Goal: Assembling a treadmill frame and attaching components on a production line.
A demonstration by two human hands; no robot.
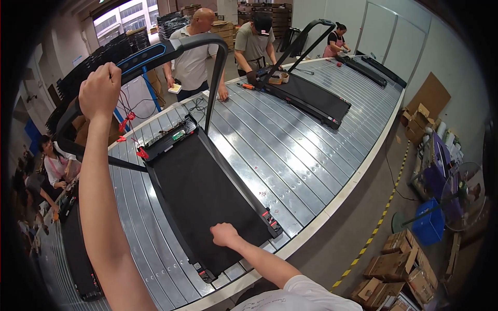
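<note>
Left hand was raised, fingers curled in a fist around the black-and-blue handlebar of the nearest treadmill. Right hand rested on the black running belt near its rear end, fingers curled under and pressed together, knuckles up; whether they pinched anything could not be told.

The treadmill lay on the ribbed metal conveyor table, its rear corners close to the table's near white edge. The right rear end cap sat just inside that edge; the left rear end cap was likewise near the rim. Motor end was uncovered, red wires hanging off beside the left upright.

To the right of the belt there was a wide bare stretch of metal slats up to a second treadmill farther along, well apart. On the left another black deck lay near the first, a narrow strip of slats between.

Two people stood at the table's far side, one touching the table edge, one bent over the second treadmill. A third person worked at the far end.

Beyond the near edge: grey floor with a yellow-black striped line, cardboard boxes, a blue bin and a fan on the right.
</note>
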